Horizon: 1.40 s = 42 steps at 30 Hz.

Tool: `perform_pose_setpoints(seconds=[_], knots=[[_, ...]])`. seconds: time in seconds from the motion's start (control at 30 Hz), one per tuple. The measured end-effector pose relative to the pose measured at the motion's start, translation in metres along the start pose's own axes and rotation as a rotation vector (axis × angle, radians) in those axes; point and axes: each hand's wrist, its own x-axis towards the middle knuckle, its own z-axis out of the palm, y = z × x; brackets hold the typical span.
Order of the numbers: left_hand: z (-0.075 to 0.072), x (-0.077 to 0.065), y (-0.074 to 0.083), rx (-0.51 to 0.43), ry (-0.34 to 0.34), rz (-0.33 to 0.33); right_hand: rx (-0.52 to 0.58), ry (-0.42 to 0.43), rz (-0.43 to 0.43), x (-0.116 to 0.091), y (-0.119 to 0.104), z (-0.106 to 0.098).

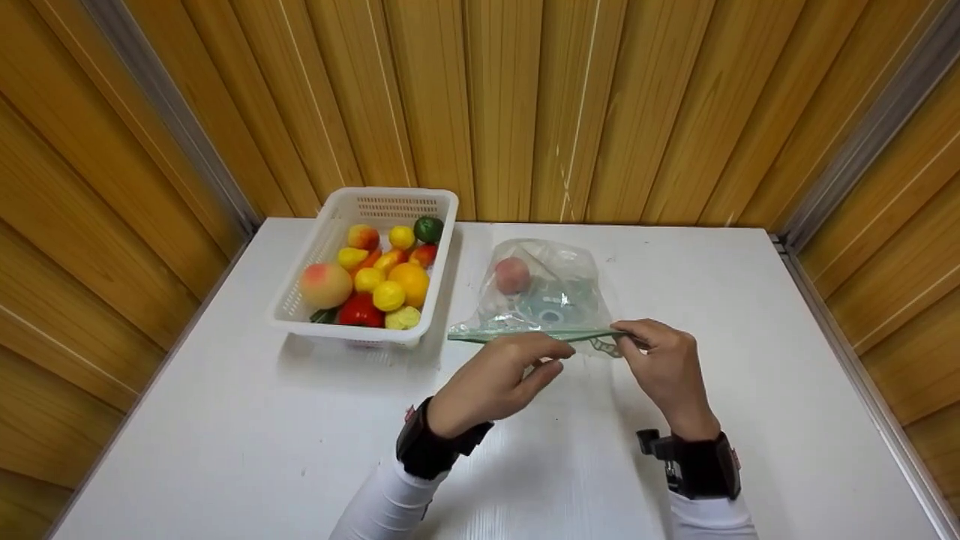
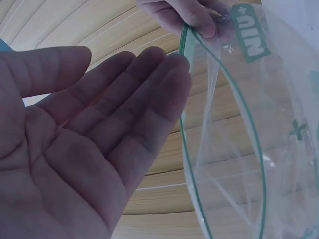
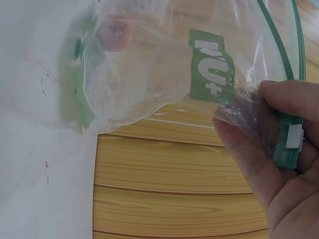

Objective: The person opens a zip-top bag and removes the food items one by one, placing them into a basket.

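A clear zip bag (image 1: 577, 266) with green seal strips stands on the table, its mouth toward me. Inside it is a pinkish-red round fruit (image 1: 512, 275), perhaps a peach. My right hand (image 1: 667, 360) pinches the right end of the bag's mouth; in the right wrist view a white slider (image 3: 295, 136) sits at that corner. My left hand (image 1: 502, 375) is held at the near side of the mouth, fingers extended and the thumb apart. In the left wrist view its palm (image 2: 70, 159) holds nothing, and the bag's mouth gapes beyond the fingertips.
Left of the bag stands a white plastic basket (image 1: 444, 259) with many fruits, among them an orange (image 1: 409, 283), a large peach (image 1: 326, 285) and a red fruit (image 1: 361, 310). Wood-patterned walls (image 1: 502, 112) enclose the white table (image 1: 225, 420) at the back and sides.
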Motion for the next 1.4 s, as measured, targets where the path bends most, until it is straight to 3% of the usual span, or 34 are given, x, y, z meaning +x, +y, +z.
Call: perform_pose_setpoints(seconds=[0.13,0.23,0.4,0.53,0.67,0.8,0.93,1.13,1.4], knots=[[0.008,0.001,0.000,0.083,-0.075,-0.030,0.002,0.008,-0.008,0.000,0.000,0.000],[0.014,0.002,-0.002,0.201,-0.085,-0.029,0.018,0.018,-0.019,0.001,-0.001,-0.001],[0.023,0.005,-0.006,0.433,-0.041,-0.004,0.029,0.015,-0.033,0.000,-0.001,0.000],[0.028,0.006,-0.011,0.528,0.033,-0.020,0.020,0.016,-0.036,-0.001,0.000,-0.001],[0.033,0.009,-0.021,0.540,0.117,-0.069,0.020,0.006,-0.042,-0.002,0.000,-0.001],[0.036,0.010,-0.034,0.460,0.199,-0.109,0.026,-0.012,-0.055,-0.002,0.000,0.000],[0.037,0.014,-0.045,0.373,0.228,-0.181,0.029,-0.048,-0.065,-0.002,0.000,0.001],[0.029,0.032,-0.056,0.347,0.108,-0.296,0.017,-0.095,-0.060,-0.002,-0.001,0.001],[0.020,0.068,-0.073,0.421,-0.084,-0.389,0.019,-0.123,-0.073,-0.001,-0.001,0.002]])
